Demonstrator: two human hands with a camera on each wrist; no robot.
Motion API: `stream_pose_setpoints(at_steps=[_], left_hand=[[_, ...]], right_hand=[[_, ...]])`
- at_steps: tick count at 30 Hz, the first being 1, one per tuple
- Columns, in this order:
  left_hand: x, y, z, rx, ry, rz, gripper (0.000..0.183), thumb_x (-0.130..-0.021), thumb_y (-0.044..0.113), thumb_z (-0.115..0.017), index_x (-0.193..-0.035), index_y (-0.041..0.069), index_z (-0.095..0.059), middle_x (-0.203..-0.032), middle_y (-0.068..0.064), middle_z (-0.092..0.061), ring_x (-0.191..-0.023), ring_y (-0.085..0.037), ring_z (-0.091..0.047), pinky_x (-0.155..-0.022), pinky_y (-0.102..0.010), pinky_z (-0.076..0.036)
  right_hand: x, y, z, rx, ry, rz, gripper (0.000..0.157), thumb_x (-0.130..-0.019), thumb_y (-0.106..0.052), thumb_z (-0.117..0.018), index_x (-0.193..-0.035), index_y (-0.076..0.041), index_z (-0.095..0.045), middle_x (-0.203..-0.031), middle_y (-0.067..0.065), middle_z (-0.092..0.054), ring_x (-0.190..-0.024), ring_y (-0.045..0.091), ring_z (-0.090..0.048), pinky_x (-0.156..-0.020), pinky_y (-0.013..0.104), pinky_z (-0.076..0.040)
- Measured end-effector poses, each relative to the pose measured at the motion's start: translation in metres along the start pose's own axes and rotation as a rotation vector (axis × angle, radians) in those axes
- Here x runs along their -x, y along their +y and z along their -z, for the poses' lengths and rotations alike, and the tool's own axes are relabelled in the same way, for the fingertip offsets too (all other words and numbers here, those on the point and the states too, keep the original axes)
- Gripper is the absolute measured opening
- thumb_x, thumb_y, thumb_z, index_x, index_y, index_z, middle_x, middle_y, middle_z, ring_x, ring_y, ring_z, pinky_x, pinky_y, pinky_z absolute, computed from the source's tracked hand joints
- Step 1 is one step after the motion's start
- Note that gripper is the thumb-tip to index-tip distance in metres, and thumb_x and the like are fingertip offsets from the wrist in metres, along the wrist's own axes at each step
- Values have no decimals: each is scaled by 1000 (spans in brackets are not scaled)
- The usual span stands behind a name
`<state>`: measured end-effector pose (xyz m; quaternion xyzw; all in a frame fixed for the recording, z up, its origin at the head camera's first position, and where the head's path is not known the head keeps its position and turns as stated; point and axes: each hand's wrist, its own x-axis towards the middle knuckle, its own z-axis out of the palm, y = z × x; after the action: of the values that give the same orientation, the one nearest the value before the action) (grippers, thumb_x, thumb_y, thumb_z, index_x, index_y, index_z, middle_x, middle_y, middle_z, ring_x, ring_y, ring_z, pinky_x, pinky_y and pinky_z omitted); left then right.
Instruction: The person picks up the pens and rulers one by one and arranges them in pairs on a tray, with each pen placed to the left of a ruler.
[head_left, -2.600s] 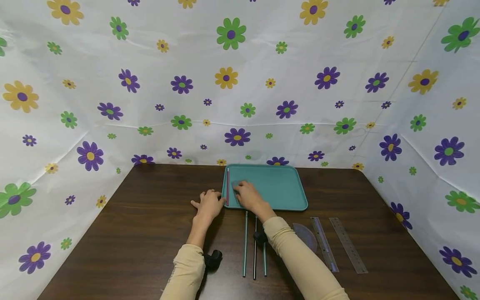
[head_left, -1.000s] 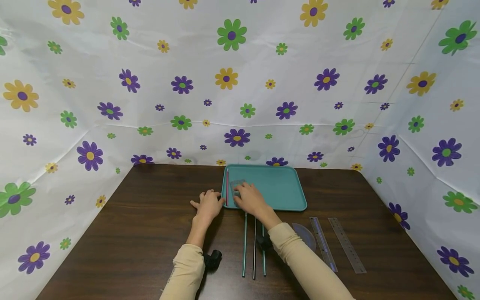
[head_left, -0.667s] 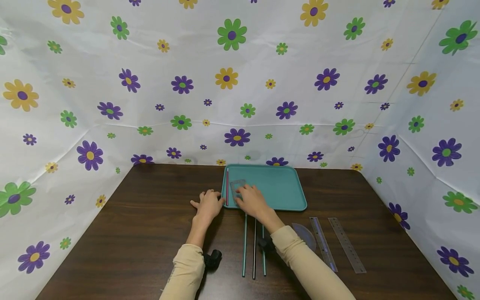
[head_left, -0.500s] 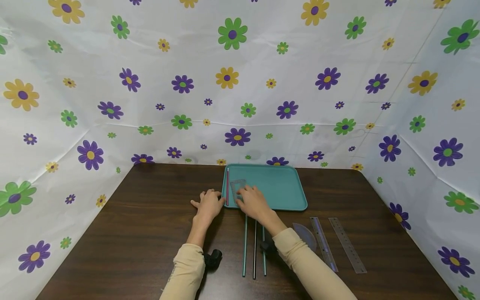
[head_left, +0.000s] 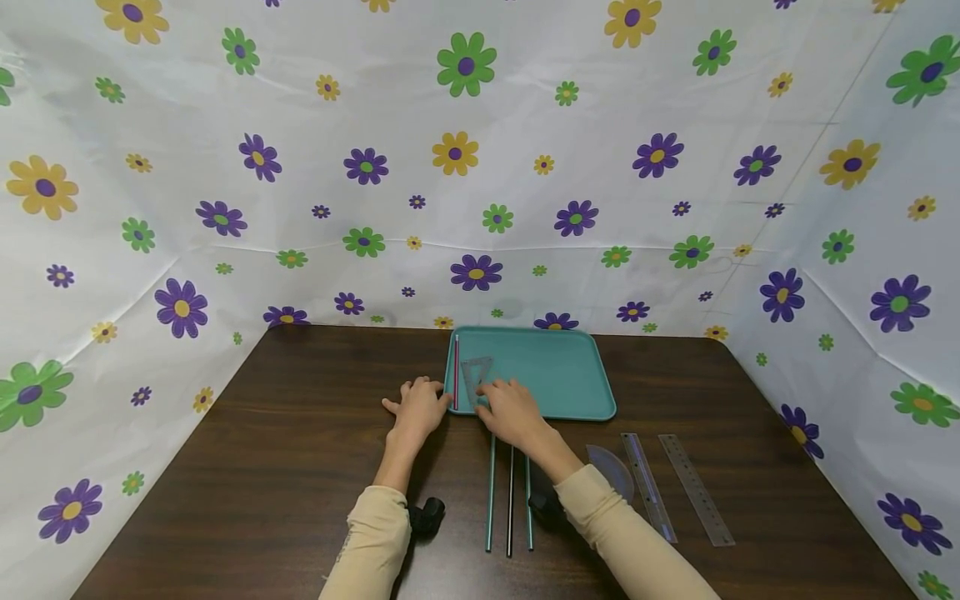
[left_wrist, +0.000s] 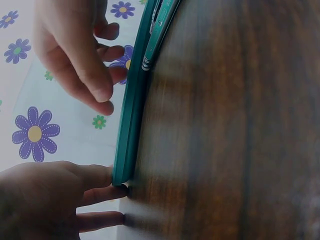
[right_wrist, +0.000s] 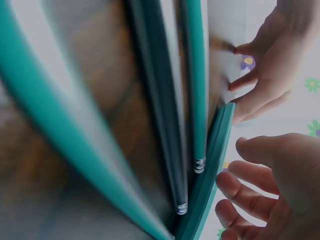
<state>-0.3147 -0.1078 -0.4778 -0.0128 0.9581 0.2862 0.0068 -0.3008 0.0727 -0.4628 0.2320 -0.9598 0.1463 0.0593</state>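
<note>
A teal tray [head_left: 558, 375] lies at the back of the table. Along its left side is a red pencil [head_left: 456, 375]. Beside that sits a clear set square [head_left: 477, 362], its lower tip partly hidden by my right hand [head_left: 514, 414]. That hand hovers over the tray's front edge, fingers loosely bent and holding nothing in the right wrist view. My left hand [head_left: 418, 410] rests at the tray's front left corner; in the left wrist view its straight fingers [left_wrist: 97, 195] touch the rim and the table.
Two teal pencils [head_left: 491, 508] and a black pencil [head_left: 510, 517] lie in front of the tray, pointing toward me. To their right are a clear protractor [head_left: 611, 472] and two clear rulers [head_left: 649, 492], partly beside my right sleeve. A flowered sheet [head_left: 315, 167] hangs behind the table.
My right hand has drawn back to the right and toward me, off the set square, so more of it shows. The left hand has stayed at the tray corner.
</note>
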Motion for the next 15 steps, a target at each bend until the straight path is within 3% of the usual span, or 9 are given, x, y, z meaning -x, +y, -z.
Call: stream_pose_setpoints(at_steps=[7, 15], left_hand=[[0, 2, 0, 13, 2, 1, 40, -100, 29, -60, -133, 7, -64, -152, -22, -43, -145, -51, -26, -106, -84, -6], [1, 1, 1, 17, 1, 1, 40, -100, 30, -59, -133, 7, -64, -152, -21, -44, -145, -51, -26, -106, -84, -6]], right_hand=[[9, -1, 0, -19, 18, 8, 29, -97, -24, -65, -120, -6, -69, -108, 12, -64, -88, 29, -57, -76, 43, -51], [17, -6, 5, 18, 21, -4, 25, -97, -27, -66, -115, -10, -70, -106, 10, -69, -90, 30, -61, -79, 45, -53]])
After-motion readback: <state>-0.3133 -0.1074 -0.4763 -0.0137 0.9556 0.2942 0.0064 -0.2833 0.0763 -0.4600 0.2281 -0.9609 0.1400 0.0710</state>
